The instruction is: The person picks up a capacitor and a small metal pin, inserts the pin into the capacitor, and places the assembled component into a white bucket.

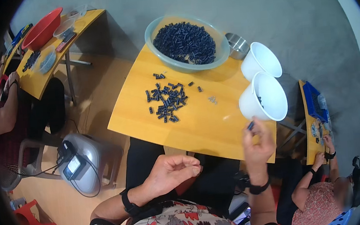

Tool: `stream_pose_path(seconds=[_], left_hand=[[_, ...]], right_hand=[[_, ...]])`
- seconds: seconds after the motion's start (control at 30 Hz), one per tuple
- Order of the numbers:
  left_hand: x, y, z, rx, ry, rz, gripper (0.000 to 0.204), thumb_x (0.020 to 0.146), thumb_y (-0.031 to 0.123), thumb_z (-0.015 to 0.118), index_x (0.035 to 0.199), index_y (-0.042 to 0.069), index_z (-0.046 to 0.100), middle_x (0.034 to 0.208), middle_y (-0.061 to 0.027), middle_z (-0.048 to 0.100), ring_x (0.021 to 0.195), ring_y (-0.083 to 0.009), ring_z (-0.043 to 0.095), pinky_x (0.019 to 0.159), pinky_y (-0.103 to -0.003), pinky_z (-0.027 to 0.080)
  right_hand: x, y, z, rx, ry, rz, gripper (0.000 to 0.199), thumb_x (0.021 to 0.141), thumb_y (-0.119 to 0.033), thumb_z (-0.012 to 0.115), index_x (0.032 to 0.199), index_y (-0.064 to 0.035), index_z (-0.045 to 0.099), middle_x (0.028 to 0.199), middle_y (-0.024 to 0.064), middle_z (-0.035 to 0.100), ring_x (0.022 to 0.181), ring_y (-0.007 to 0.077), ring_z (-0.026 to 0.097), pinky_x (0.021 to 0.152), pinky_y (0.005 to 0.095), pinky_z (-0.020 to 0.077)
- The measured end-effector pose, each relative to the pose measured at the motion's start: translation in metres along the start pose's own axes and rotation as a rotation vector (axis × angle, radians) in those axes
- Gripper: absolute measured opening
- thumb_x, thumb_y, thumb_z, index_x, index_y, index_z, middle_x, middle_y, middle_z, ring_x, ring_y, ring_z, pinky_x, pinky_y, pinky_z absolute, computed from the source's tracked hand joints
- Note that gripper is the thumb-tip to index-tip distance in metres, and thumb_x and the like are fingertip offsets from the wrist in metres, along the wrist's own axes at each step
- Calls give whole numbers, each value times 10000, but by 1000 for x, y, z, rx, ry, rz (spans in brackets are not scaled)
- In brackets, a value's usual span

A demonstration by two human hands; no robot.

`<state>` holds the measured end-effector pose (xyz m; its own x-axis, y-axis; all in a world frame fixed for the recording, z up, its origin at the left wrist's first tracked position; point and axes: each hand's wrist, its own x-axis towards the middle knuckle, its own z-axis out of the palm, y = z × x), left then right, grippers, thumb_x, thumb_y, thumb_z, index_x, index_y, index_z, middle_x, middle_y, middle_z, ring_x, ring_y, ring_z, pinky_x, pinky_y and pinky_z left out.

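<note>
At 4 o'clock from the yellow table's (216, 130) centre, your right hand (258, 143) pinches one dark piece (251, 125), its long axis tilted, upper end aimed toward 1 o'clock, just below the nearer of two white buckets (250, 104). Your left hand (172, 173) curls at 7 o'clock, thumb near fingertips; whether it grips anything, you cannot tell. One pale green basin (223, 48) of dark pieces sits at 12, one metal bowl (237, 42) at 1, and one loose pile (169, 100), too jumbled to count, at 10.
</note>
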<state>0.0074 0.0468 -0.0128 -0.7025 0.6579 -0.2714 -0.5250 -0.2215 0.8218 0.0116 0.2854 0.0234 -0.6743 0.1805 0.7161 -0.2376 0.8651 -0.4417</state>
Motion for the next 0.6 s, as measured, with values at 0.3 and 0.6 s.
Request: stream_pose_path(seconds=[0.3,0.6], left_hand=[[4,-7,-13,-33,15,-9,188,867,100,618,997,-35,636,851,-66,665,758,-85,610,710,-213,497],[11,-17,-23,-74,34,-8,146,877,72,594,968,-28,647,855,-109,673,747,-130,639,699,-240,524]], right_hand=[[70,59,-28,-270,-29,118,344,775,17,604,1116,-24,597,781,81,598,606,125,533,572,244,455],[37,27,34,-16,-351,133,179,792,-32,630,969,-16,618,816,89,632,647,155,600,585,251,472]])
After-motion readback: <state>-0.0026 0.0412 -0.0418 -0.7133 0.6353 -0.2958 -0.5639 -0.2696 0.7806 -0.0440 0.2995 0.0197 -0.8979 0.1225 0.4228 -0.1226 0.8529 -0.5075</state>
